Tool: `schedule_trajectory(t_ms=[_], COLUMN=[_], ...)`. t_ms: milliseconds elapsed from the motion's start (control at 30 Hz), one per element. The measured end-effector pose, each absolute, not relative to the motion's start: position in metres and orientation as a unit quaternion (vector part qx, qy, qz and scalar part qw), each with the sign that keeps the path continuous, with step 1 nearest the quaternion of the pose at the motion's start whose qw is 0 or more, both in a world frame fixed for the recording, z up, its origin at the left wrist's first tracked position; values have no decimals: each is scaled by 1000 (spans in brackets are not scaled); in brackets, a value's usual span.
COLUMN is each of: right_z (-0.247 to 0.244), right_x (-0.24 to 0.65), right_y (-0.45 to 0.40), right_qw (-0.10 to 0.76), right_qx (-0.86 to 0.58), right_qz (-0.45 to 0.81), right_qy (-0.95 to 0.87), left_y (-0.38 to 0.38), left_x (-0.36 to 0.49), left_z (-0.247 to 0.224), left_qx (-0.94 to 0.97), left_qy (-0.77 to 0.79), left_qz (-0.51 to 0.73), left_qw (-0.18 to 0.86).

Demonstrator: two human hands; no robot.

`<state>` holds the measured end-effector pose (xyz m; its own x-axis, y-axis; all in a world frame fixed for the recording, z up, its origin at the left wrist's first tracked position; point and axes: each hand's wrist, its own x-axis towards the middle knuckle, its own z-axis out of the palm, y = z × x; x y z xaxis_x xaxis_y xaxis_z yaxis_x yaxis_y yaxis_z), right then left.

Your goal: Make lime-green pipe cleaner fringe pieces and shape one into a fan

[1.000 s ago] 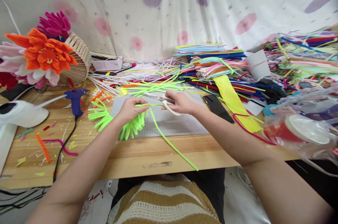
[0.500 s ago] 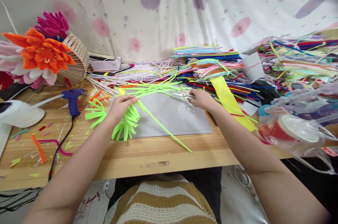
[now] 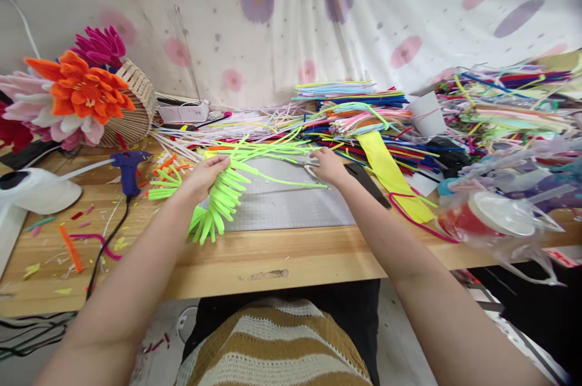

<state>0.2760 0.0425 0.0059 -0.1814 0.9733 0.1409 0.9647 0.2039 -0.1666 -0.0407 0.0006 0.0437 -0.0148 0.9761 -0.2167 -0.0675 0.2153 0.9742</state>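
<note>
My left hand (image 3: 210, 175) pinches a fringe of bright green pipe cleaners (image 3: 227, 189), whose short strips fan downward over the mat and table. One longer green pipe cleaner (image 3: 286, 181) runs from it to the right, its tip below my right hand (image 3: 328, 166). That hand is closed around the handles of small scissors (image 3: 310, 169), and its fingertips are close to the loose green stems (image 3: 273, 149). Exactly how the fingers sit in the handles is hidden. Beneath lies a grey cutting mat (image 3: 291, 210).
A blue glue gun (image 3: 129, 171) stands at the left among scraps. Behind it is a basket (image 3: 136, 101) with fuzzy flowers (image 3: 86, 92). Piled pipe cleaners (image 3: 364, 113) line the back. On the right are a yellow strip (image 3: 398, 180), a black flat piece (image 3: 367, 185) and a bagged cup (image 3: 495, 216).
The long green pipe cleaner has swung up from slanting toward the table's front edge to lying nearly level. My right hand and the scissors have shifted slightly left; the view has shifted a little.
</note>
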Motion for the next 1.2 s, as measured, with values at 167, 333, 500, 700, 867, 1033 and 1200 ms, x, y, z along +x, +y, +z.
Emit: schedule_trajectory(t_ms=[167,333,500,700,867,1033,1200], right_z=[14,20,20,34,38,26,19], right_x=[248,224,192,176,169,163,160], right_y=[22,5,-8,-5,0,4,4], right_qw=[139,195,169,193,160,158,160], right_qx=[-594,-492,-443,-488,-506,-526,-519], right_qz=[40,248,370,264,205,168,183], right_qy=[-791,-812,-799,-809,-823,-818,-820], left_y=[-4,-5,-6,-8,-7,-4,-2], left_x=[-16,-1,-8,-21,-24,-32,-33], left_z=[29,16,-1,4,1,-7,-10], left_qx=[506,528,586,595,562,592,595], left_qy=[543,541,546,554,530,522,544], left_qz=[460,479,480,502,523,511,498], left_qw=[488,445,359,296,360,341,320])
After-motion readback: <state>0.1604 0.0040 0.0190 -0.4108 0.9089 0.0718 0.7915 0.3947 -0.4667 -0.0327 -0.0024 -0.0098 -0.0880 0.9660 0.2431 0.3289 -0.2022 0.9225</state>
